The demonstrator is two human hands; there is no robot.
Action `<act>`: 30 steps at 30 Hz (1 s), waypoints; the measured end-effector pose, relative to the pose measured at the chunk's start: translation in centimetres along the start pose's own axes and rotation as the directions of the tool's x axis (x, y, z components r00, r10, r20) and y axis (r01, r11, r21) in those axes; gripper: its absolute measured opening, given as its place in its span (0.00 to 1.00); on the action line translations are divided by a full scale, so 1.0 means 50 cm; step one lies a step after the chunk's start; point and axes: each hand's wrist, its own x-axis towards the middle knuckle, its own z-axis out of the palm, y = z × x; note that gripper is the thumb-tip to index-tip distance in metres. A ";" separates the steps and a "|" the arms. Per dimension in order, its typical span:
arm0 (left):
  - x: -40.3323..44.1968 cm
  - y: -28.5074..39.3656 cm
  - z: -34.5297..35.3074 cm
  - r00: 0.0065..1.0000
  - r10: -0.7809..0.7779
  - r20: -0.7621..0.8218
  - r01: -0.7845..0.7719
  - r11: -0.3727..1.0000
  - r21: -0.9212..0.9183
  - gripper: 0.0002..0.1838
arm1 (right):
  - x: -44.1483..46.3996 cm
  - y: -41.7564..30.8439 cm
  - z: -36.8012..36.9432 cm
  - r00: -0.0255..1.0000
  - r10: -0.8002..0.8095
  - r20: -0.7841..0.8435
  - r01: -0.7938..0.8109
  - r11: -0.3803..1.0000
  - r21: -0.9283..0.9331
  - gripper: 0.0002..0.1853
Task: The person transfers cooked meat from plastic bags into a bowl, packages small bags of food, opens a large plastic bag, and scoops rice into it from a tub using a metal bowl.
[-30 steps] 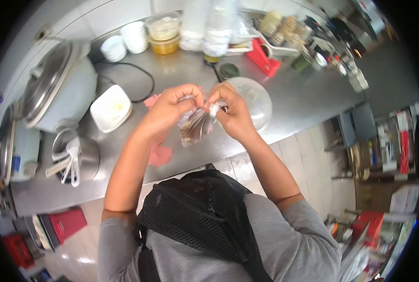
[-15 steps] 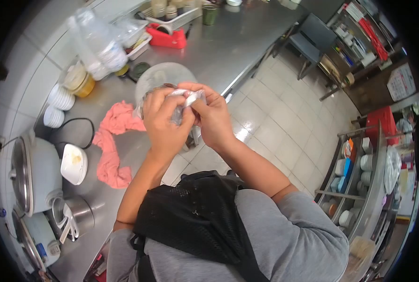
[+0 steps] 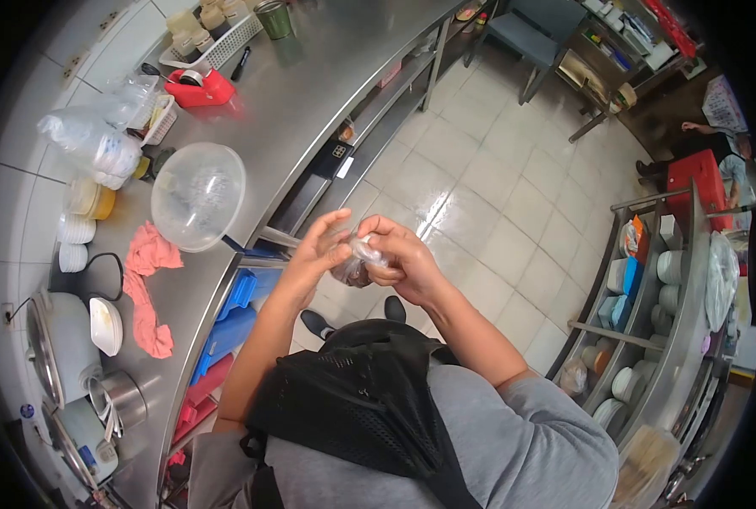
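Both hands are together in front of my body, above the tiled floor and beyond the counter's edge. A small clear plastic bag (image 3: 350, 273) with something dark inside hangs between them. My right hand (image 3: 401, 259) is closed on the bunched top of the bag. My left hand (image 3: 314, 254) is beside it with thumb and fingers apart, its fingertips close to the bag's top; whether the thumb touches the plastic is hard to tell. On the counter to the left lie a pink cloth (image 3: 147, 297) and a round translucent lid or bowl (image 3: 198, 197).
The steel counter (image 3: 310, 68) runs along the left with a red tape dispenser (image 3: 200, 88), rice cookers (image 3: 72, 348) and a metal pot (image 3: 123, 399). A grey chair (image 3: 535, 34) stands at the back. Dish shelves (image 3: 624, 339) are at right; a person (image 3: 722, 153) is behind a red box.
The view has swung right, away from the counter, and more floor shows. The hands and bag are now over the floor. The left fingers have spread from the bag, while the right keeps its grip.
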 end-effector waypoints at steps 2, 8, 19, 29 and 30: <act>0.018 -0.044 0.001 0.978 -0.182 0.105 0.178 0.983 0.046 0.41 | -0.008 -0.015 -0.031 0.999 0.048 -0.024 -0.051 0.992 -0.117 0.06; 0.045 -0.104 0.010 0.895 -0.375 0.241 0.325 0.919 0.221 0.50 | -0.009 -0.039 -0.132 0.973 0.200 0.118 -0.187 0.975 -0.119 0.09; 0.135 -0.127 -0.054 0.940 -0.243 -0.238 0.293 0.934 0.206 0.35 | 0.120 0.000 -0.271 0.986 0.108 -0.123 -0.140 0.948 -0.287 0.22; 0.058 -0.053 -0.080 0.948 0.118 -0.297 0.149 0.658 0.738 0.40 | 0.516 0.167 -0.441 0.900 0.072 -0.431 -0.156 0.974 -0.163 0.31; 0.021 -0.068 -0.112 0.938 0.094 -0.334 0.184 0.683 0.707 0.39 | 0.560 0.158 -0.451 0.911 0.068 -0.408 -0.133 0.982 -0.132 0.36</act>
